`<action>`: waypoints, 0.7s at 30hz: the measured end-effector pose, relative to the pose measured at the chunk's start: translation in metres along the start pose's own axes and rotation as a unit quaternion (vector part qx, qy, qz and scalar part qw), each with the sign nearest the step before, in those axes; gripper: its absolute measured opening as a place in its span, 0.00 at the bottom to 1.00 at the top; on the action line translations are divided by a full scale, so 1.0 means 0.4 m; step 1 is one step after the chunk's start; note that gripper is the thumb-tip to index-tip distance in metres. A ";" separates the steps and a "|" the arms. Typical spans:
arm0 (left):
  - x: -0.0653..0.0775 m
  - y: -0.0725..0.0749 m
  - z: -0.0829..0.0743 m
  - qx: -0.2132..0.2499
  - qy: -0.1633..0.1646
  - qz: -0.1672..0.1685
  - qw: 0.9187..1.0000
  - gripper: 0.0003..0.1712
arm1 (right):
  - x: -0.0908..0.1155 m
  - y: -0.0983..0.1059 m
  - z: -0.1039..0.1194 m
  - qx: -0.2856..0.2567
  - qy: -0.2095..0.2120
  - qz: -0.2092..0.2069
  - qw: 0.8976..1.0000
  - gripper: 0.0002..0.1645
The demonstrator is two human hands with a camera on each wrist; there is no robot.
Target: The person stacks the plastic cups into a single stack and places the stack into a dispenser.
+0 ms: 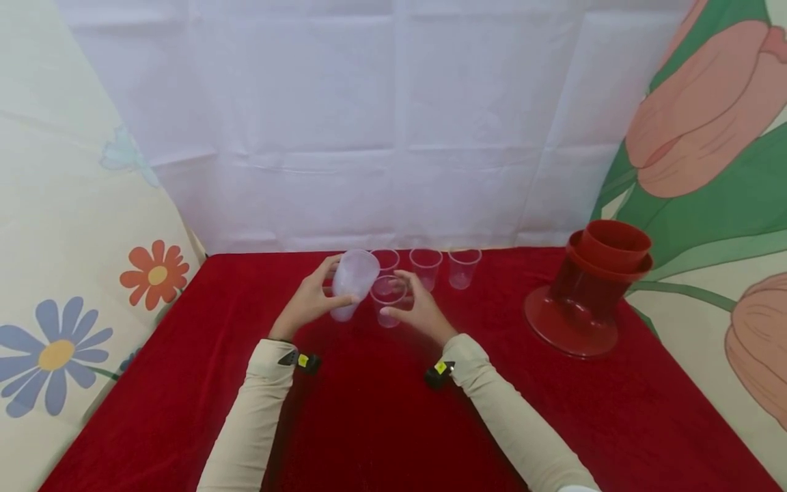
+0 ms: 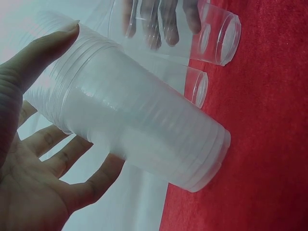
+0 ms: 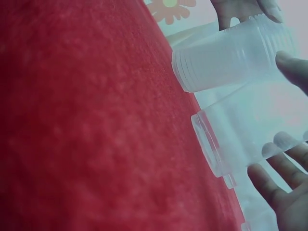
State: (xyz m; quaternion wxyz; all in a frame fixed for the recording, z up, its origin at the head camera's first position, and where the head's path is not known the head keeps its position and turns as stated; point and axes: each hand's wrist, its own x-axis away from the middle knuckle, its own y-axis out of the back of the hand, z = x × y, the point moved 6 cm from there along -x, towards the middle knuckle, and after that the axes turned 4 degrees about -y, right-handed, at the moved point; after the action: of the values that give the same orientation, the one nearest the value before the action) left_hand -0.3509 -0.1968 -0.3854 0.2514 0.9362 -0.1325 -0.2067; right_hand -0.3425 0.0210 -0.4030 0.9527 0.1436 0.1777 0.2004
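My left hand (image 1: 312,301) grips a tilted stack of nested clear plastic cups (image 2: 134,110), thumb on one side and fingers around the other near the rims. Just to its right, a single clear plastic cup (image 1: 389,301) stands between the thumb and fingers of my right hand (image 1: 424,311). In the right wrist view those fingers (image 3: 274,185) lie along the side of this cup (image 3: 231,130), its base close over the red cloth. Behind it are more single cups in a row, one partly hidden, the others a middle cup (image 1: 426,268) and a right-hand cup (image 1: 464,270).
A red cloth (image 1: 363,417) covers the table. On the right stands a red, round-based holder (image 1: 574,301) with a cylindrical cup-like top. A white sheet (image 1: 344,137) hangs along the back edge, with flower-patterned cloths at both sides.
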 end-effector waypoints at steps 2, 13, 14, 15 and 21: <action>0.001 0.001 -0.001 -0.001 -0.003 -0.001 1.000 0.49 | -0.001 -0.002 -0.006 0.001 -0.006 0.004 1.000 0.44; -0.001 0.000 -0.002 -0.003 -0.002 -0.002 1.000 0.49 | -0.024 -0.009 -0.098 -0.003 -0.004 -0.010 1.000 0.45; -0.001 -0.001 -0.002 -0.003 -0.002 -0.002 1.000 0.49 | -0.024 -0.009 -0.099 -0.002 -0.002 -0.011 1.000 0.44; -0.001 0.000 -0.002 -0.003 -0.003 -0.001 1.000 0.49 | -0.024 -0.008 -0.100 -0.002 0.001 -0.013 1.000 0.44; -0.001 0.001 0.001 -0.005 -0.007 -0.002 1.000 0.49 | -0.023 -0.006 -0.099 -0.001 0.011 -0.017 1.000 0.43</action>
State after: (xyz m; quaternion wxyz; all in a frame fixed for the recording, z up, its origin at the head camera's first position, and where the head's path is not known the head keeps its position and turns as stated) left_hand -0.3516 -0.1974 -0.3853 0.2543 0.9339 -0.1312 -0.2146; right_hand -0.3652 0.0231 -0.4369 0.9542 0.1376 0.1900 0.1855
